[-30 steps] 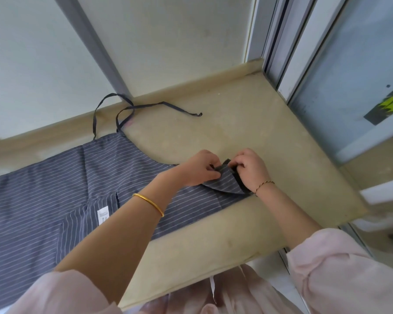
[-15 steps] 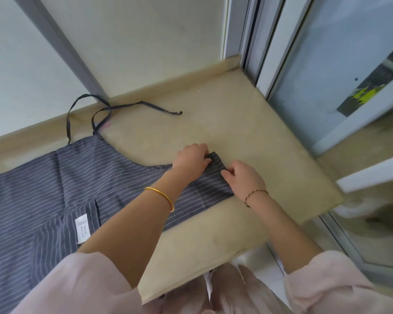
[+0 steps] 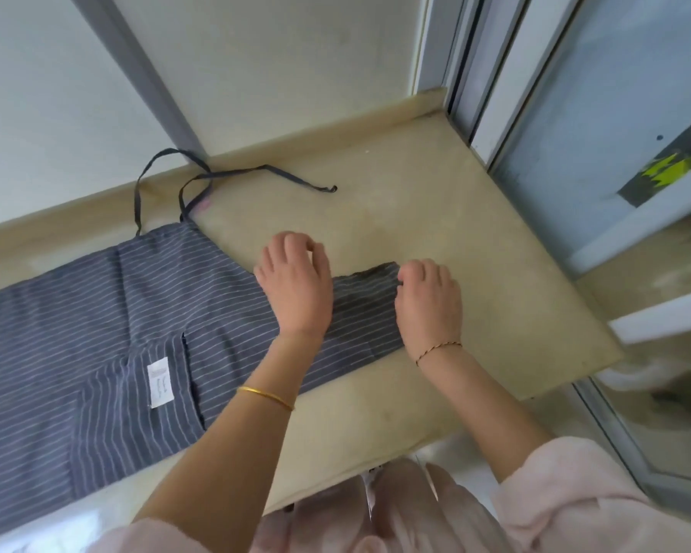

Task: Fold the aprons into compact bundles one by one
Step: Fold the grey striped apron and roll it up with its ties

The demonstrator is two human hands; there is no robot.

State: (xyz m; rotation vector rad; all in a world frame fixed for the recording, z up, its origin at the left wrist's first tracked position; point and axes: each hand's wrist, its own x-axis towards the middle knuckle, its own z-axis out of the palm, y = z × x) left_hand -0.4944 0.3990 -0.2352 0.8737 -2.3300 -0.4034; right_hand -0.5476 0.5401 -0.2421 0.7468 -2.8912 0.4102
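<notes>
- A grey striped apron (image 3: 96, 321) is lying flat across the beige surface (image 3: 435, 217), stretching from the left edge of view to the middle, with its narrow right end folded back into a short doubled flap (image 3: 366, 309).
- The left hand (image 3: 296, 285) is hovering or resting over the apron's upper edge just left of the flap, knuckles up, fingers (image 3: 292, 249) curling loosely down; whether they are pinching any cloth I cannot tell, since the tips are hidden under the hand.
- The right hand (image 3: 429, 301) is sitting at the flap's right edge, fingers bent and tucked against the cloth's corner, thumb side touching the fabric; a real grasp is not plain to see.
- The apron's dark ties (image 3: 232, 175) are looping out on the surface behind it, up against the low ledge by the wall.
- A white label (image 3: 160, 383) is showing on the apron beside a pocket seam, near the left forearm.
- A gold bangle (image 3: 266, 397) is riding on the left forearm, a thin bracelet (image 3: 437, 349) on the right wrist.
- Pale pink sleeves (image 3: 575, 500) are filling the bottom of the view.
</notes>
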